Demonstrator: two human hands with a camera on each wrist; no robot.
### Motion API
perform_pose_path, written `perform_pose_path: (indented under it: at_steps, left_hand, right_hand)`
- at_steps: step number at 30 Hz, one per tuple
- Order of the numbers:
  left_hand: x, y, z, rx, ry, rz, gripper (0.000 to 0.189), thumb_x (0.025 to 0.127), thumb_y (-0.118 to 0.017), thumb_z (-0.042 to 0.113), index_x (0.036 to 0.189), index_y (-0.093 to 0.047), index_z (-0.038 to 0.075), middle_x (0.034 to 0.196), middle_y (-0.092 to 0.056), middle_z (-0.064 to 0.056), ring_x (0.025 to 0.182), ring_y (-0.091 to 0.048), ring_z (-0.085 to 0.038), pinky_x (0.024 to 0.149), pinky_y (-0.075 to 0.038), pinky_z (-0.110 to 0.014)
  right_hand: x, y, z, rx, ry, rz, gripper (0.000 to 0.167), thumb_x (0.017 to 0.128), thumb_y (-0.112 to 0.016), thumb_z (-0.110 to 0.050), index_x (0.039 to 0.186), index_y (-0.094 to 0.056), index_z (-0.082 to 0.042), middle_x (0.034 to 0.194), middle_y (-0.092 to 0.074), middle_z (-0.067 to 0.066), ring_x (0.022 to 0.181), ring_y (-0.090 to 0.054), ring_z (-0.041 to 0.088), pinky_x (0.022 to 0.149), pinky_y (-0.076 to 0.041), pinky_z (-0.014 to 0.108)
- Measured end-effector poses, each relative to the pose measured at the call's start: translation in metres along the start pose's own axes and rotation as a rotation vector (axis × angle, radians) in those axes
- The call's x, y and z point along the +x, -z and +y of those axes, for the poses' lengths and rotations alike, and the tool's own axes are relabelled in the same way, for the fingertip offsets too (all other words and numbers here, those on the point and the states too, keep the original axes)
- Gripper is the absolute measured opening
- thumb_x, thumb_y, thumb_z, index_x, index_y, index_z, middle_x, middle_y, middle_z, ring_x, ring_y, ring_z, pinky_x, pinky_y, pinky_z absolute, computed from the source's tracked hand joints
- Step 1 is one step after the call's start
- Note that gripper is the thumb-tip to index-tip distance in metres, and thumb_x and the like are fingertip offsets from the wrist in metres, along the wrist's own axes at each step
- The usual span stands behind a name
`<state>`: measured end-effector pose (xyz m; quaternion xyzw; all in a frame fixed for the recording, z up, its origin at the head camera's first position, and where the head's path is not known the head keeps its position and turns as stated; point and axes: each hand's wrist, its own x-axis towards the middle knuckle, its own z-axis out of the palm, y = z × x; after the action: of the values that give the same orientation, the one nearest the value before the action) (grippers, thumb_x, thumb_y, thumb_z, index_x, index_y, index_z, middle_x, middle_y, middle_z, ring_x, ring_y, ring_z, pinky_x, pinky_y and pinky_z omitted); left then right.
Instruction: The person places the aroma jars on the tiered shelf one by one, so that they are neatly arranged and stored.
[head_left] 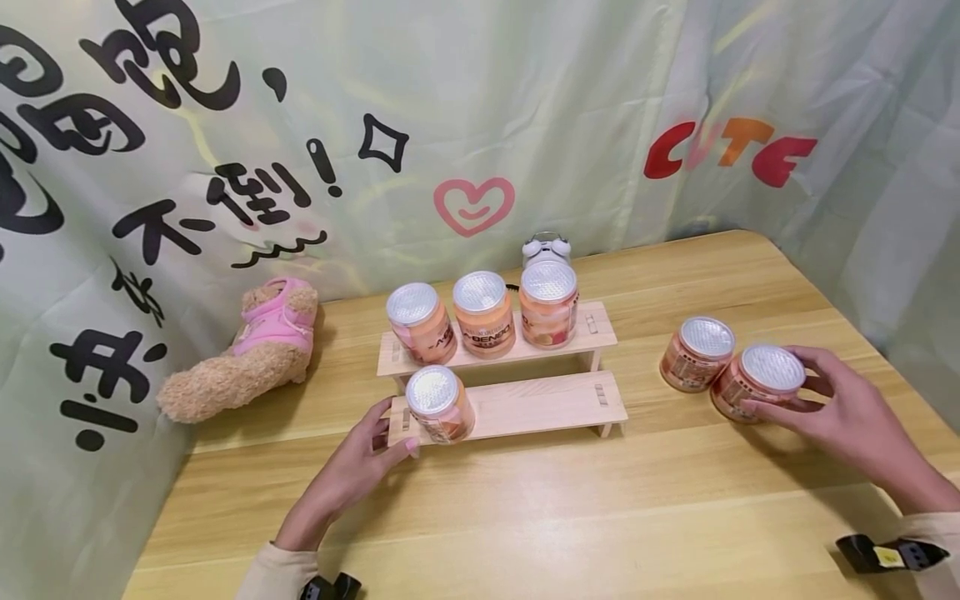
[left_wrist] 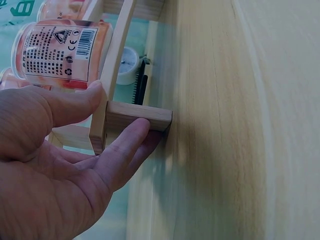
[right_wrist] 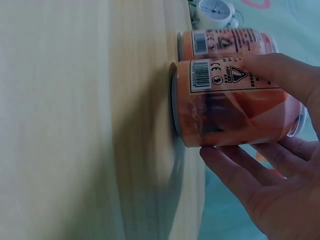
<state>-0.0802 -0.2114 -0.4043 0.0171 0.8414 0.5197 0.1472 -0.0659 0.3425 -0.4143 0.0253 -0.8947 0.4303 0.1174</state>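
Observation:
My left hand (head_left: 352, 471) grips the left end of the lower step of a small two-step wooden rack (head_left: 536, 404). In the left wrist view its thumb lies by the step's top and its fingers reach the wooden leg (left_wrist: 140, 115). An orange-labelled can (head_left: 442, 408) with a silver lid stands on that step, beside the thumb. At the right, my right hand (head_left: 851, 408) holds a similar can (head_left: 750, 387) low at the table, thumb on one side and fingers on the other. Another can (head_left: 693, 358) stands right beside it.
Three similar cans, the middle one (head_left: 486, 321) among them, stand on the upper step. A white alarm clock (head_left: 546, 248) sits behind the rack. To the left lies a brown plush toy (head_left: 240, 379) in pink clothing. A printed curtain (head_left: 585, 125) hangs behind the wooden table (head_left: 562, 517).

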Motion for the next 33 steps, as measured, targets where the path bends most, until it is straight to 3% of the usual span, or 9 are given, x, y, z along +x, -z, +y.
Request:
perform_pose_path:
  at_steps: [15, 25, 33]
  left_hand:
    - [0.000, 0.000, 0.000, -0.007, -0.002, -0.001, 0.078, 0.097, -0.069, 0.012, 0.157, -0.021, -0.003, 0.141, -0.051, -0.034, 0.126, -0.054, -0.043, 0.099, -0.053, -0.047]
    - [0.000, 0.000, 0.000, -0.011, -0.003, 0.002, 0.078, 0.097, -0.069, 0.012, 0.157, -0.021, -0.003, 0.141, -0.050, -0.034, 0.125, -0.055, -0.043, 0.099, -0.053, -0.047]
    - [0.000, 0.000, 0.000, -0.003, -0.004, 0.001, 0.079, 0.097, -0.069, 0.013, 0.158, -0.021, -0.003, 0.141, -0.050, -0.034, 0.126, -0.054, -0.043, 0.100, -0.052, -0.047]
  right_hand:
    - [-0.016, -0.009, -0.046, 0.034, 0.042, -0.025, 0.071, 0.067, -0.094, -0.001, 0.128, -0.055, -0.002, 0.112, -0.057, -0.022, 0.094, -0.057, -0.016, 0.067, -0.052, 0.009]
    - [-0.010, -0.029, -0.083, 0.086, 0.225, -0.046, 0.077, 0.058, -0.095, 0.008, 0.126, -0.059, 0.001, 0.115, -0.060, -0.018, 0.096, -0.059, -0.009, 0.074, -0.052, 0.007]
    - [0.000, -0.050, -0.115, 0.095, 0.325, -0.143, 0.078, 0.060, -0.097, 0.001, 0.129, -0.059, -0.004, 0.113, -0.063, -0.003, 0.093, -0.062, 0.002, 0.073, -0.056, 0.015]
